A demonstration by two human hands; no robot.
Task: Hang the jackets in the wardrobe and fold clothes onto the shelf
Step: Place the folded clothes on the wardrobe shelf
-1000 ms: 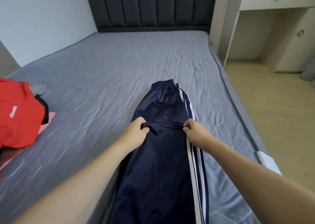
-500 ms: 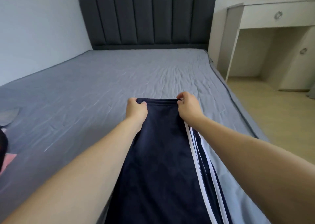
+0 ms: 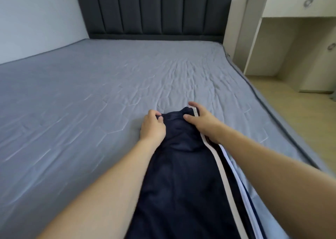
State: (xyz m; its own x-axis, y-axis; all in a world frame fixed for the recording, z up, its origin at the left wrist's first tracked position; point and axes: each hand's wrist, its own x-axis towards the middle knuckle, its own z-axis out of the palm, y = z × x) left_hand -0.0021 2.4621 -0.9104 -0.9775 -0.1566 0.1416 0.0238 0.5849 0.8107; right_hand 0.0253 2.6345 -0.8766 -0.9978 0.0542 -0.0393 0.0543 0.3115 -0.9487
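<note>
A pair of dark blue track pants (image 3: 183, 175) lies flat on the grey bed (image 3: 91, 111). It is a long thing. Its long side runs from the person straight away toward the dark headboard (image 3: 154, 9). The far end sits about halfway up the bed. The near end goes out of view at the bottom. White stripes (image 3: 223, 177) run down the right side of the pants.

Both hands are at the far end. The left hand (image 3: 152, 128) has a tight grip, with its fingers curled round the left corner of the cloth. The right hand (image 3: 201, 122) has a wide grip. Its thumb presses on the top of the pants and its fingers reach past the striped edge. It looks like the person is laying a fold down and pressing it flat.

A few things could go wrong. The cloth looks smooth and slippery, so the top layer may slide off to one side if a hand lets go too fast. Then the stripes would not line up and the fold would be crooked. There is a little bump in the cloth just below the hands. If it is not smoothed out, it could stay as a crease.

A white desk (image 3: 298, 4) stands to the right of the bed.
</note>
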